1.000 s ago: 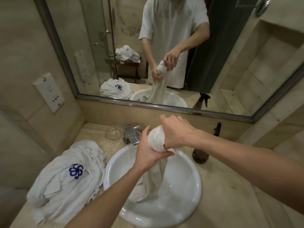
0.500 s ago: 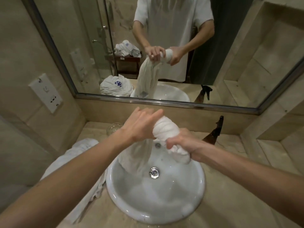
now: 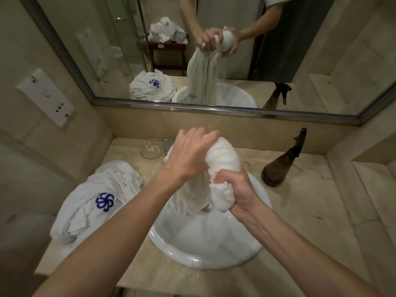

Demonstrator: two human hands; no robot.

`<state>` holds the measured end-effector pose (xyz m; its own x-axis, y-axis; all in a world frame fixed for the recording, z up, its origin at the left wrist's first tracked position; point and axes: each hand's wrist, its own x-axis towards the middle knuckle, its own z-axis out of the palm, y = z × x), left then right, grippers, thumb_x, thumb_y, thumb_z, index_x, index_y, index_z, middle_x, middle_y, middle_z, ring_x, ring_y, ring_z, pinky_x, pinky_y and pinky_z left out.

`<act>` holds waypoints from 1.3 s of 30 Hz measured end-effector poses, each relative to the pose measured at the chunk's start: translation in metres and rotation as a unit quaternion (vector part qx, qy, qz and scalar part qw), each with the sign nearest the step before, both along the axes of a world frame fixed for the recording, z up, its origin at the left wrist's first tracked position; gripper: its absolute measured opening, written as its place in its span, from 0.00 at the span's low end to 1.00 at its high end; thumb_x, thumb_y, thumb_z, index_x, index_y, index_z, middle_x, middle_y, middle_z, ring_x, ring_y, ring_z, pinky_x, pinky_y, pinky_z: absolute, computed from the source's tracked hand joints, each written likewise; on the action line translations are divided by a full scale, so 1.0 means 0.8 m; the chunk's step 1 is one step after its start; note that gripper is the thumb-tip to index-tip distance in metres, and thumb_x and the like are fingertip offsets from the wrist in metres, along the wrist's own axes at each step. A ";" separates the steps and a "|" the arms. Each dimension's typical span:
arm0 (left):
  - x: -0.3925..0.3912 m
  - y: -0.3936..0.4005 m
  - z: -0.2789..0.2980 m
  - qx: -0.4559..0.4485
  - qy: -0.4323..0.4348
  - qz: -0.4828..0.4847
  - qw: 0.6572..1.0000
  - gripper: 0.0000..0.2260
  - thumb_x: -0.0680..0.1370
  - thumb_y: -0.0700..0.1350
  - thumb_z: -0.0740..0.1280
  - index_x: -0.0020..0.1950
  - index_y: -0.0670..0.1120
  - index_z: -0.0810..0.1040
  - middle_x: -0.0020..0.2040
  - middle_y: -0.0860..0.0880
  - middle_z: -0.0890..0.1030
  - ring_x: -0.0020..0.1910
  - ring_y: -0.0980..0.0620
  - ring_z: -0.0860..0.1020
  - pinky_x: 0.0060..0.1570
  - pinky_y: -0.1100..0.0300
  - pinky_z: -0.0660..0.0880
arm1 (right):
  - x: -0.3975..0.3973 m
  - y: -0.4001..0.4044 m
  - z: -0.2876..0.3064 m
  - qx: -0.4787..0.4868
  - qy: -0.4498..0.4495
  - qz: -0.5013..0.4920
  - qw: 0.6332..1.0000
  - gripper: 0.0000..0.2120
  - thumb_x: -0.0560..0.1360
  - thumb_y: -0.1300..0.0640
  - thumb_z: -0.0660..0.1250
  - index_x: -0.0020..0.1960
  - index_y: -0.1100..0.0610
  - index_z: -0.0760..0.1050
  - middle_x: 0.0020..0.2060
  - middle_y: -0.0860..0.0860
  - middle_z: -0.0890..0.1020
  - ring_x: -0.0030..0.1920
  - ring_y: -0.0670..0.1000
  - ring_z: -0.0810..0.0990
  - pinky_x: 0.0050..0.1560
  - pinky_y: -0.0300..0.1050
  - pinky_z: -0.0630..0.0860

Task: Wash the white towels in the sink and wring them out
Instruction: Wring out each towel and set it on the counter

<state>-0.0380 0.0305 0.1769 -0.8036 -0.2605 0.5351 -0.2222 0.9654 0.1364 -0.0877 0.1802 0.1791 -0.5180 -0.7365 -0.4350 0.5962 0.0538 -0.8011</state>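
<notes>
The wet towel (image 3: 222, 159) is held above the sink (image 3: 205, 243), bunched into a thick twisted roll at the top with its free tail hanging into the basin over the drain. Half a second ago the roll lay nearly level between the two hands; it now arches upward, and the lower end is compressed into a tight wad. This indicates that the wringing twist has advanced: the current step is water extraction, not washing.

The left hand (image 3: 188, 155) grips the upper rear part of the roll, fingers wrapped over the cloth. The right hand (image 3: 235, 189) grips the lower end, fingers fully curled round the wad. Both grips are closed firmly on the fabric.

The cloth surface appears dense, ridged and saturated. Judged from this, more twisting is likely required along the hanging tail.

On the bench (image 3: 300, 221), left of the sink, lies a second white towel (image 3: 96, 198) with a blue emblem. A glass bowl (image 3: 151, 148) stands behind it; a brown spray bottle (image 3: 280, 166) stands to the right.
</notes>
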 end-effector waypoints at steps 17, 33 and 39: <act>0.111 -0.017 -0.042 0.526 -0.100 -0.120 0.836 0.51 0.58 0.62 0.82 0.74 0.43 0.66 0.68 0.57 0.76 0.68 0.60 0.73 0.69 0.60 0.69 | -0.038 0.033 0.076 -0.099 0.202 0.169 0.960 0.24 0.50 0.64 0.70 0.47 0.67 0.79 0.39 0.61 0.77 0.39 0.58 0.74 0.39 0.50 0.69; 0.094 -0.010 -0.008 0.586 0.057 -0.078 0.805 0.30 0.56 0.44 0.79 0.58 0.48 0.78 0.52 0.60 0.85 0.52 0.63 0.81 0.51 0.67 0.75 | -0.116 0.072 -0.013 0.073 0.263 0.162 0.948 0.51 0.53 0.53 0.84 0.73 0.55 0.68 0.61 0.50 0.83 0.63 0.54 0.81 0.60 0.47 0.79; 0.076 -0.016 0.056 0.526 0.015 -0.158 0.835 0.26 0.58 0.36 0.81 0.54 0.46 0.79 0.47 0.59 0.83 0.47 0.63 0.78 0.47 0.66 0.75 | -0.067 0.038 0.002 0.064 0.481 0.220 0.846 0.65 0.56 0.48 0.87 0.81 0.44 0.50 0.77 0.40 0.62 0.76 0.40 0.61 0.78 0.53 0.61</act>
